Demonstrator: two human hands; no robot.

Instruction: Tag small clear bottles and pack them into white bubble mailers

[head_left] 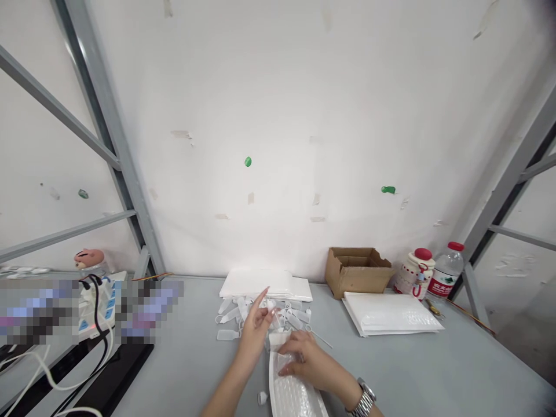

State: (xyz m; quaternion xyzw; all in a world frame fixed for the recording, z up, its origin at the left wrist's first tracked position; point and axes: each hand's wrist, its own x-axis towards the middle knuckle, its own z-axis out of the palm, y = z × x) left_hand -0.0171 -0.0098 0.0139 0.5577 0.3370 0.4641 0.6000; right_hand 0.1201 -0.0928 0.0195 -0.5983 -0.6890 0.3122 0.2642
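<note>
A white bubble mailer (292, 394) lies at the front middle of the table, its flap end pointing away from me. My right hand (306, 358), with a metal watch at the wrist, is on its upper part, thumb and fingers curved over the plastic. Just beyond lies a loose pile of small translucent squeeze bottles (229, 335). Over this pile is my left hand (257, 321), index finger stretched up and thumb apart from it; no clear object shows in its grasp. A small white cap (262, 398) lies left of the mailer.
White mailers are stacked behind the pile (256, 282), and another stack (393, 315) lies right. Behind it stand a cardboard box (358, 275), a cream jar (414, 272) and a red-capped bottle (447, 269). Cables and a power strip (98, 307) occupy the left.
</note>
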